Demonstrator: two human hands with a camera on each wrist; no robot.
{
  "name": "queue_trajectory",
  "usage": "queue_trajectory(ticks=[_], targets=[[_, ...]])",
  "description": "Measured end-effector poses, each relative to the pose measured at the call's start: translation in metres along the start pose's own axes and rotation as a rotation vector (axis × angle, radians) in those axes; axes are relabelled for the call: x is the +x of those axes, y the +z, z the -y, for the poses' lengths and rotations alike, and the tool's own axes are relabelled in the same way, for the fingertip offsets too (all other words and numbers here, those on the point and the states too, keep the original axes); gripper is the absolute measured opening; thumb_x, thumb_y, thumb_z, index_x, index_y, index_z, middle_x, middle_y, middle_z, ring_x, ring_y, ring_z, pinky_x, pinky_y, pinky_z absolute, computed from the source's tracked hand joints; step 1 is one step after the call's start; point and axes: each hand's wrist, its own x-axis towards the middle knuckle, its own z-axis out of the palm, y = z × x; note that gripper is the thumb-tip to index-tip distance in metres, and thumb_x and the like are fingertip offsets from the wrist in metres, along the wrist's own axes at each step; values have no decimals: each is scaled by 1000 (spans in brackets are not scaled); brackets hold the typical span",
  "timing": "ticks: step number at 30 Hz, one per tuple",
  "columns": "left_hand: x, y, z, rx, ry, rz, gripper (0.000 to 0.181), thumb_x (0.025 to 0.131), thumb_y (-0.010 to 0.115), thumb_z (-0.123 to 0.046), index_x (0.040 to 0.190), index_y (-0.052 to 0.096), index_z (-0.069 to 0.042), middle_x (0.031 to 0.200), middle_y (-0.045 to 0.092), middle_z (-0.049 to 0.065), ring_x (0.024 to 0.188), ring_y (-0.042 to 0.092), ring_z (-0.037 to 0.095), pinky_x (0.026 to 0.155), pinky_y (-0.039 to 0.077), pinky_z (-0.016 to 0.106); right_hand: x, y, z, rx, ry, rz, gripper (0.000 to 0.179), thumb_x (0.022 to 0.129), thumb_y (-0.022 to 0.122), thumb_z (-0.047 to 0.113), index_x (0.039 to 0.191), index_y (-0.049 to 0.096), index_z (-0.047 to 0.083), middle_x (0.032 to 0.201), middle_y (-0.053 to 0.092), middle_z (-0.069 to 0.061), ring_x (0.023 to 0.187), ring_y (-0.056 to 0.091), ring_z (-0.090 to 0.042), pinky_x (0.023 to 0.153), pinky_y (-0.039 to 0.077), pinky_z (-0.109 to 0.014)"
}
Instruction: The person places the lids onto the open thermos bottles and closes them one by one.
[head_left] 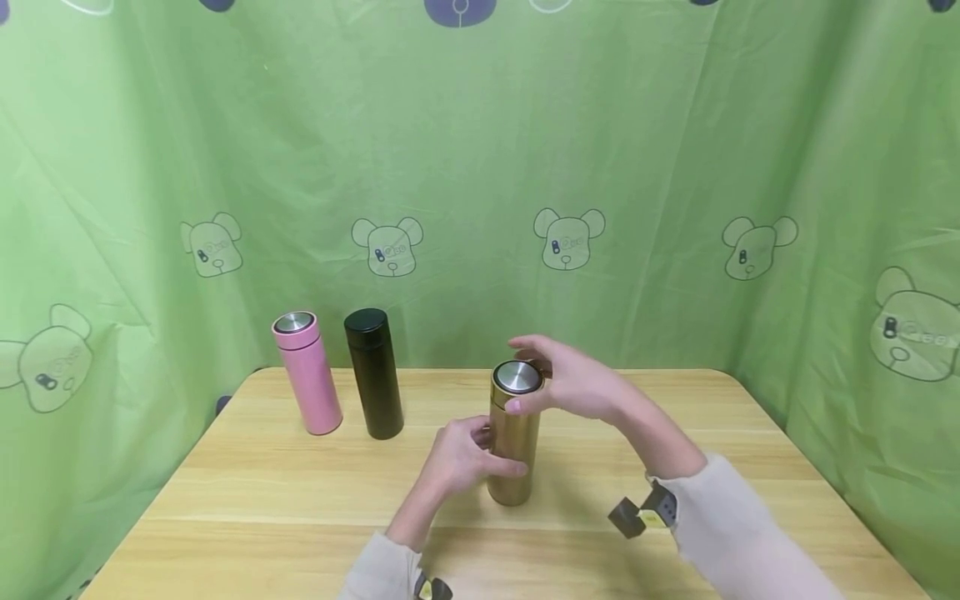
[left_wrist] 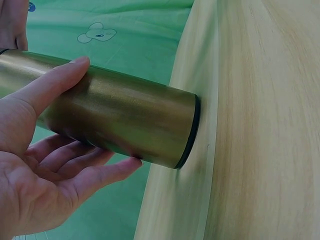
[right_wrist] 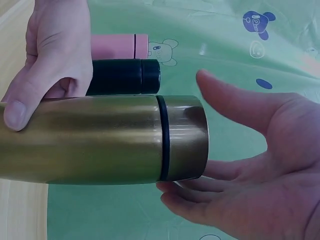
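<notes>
A gold thermos bottle with a silver-topped lid stands upright on the table. My left hand holds its body from the left, thumb across the front and fingers behind. In the left wrist view, the thumb lies along the gold wall and the bottle's black base rim shows. Around the lid, my right hand is spread in a wide curve. The right wrist view shows its thumb apart from the gold lid, with the fingertips at the lid's other side.
To the left stand a pink thermos bottle and a black thermos bottle, both upright with lids on. The wooden table has a green curtain with bear-head prints behind it and at both sides.
</notes>
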Motion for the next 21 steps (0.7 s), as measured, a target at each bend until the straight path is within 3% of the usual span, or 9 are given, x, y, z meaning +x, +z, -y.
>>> queue_trajectory(ticks=[3,7,14,21], targets=[[0,0,0,-4,1,0,68,61,97,-35,123,72,-22,125,73,7,118,69,25,104,53,48,0,-1,0,-12,-22,21,89,83,82,23,155,34,3,154,46,-21,142,44,-40,117,37,-57],[1,0,1,-13,-1,0,68,61,98,-36,122,72,-22,125,73,6,117,69,24,104,53,48,1,-1,0,-44,-20,17,76,85,79,18,151,44,4,146,56,-19,134,54,-35,112,44,-55],[1,1,1,-13,3,-12,67,60,98,-35,120,73,-21,123,74,7,115,70,25,102,54,48,3,3,-1,-53,7,-61,67,80,83,16,141,56,5,131,66,-14,121,63,-31,103,52,-50],[0,2,1,-10,8,-32,64,59,98,-35,117,74,-21,119,75,7,112,71,23,100,56,46,5,9,-3,-67,31,-151,65,76,88,26,132,61,7,119,71,-9,110,66,-25,97,54,-46]])
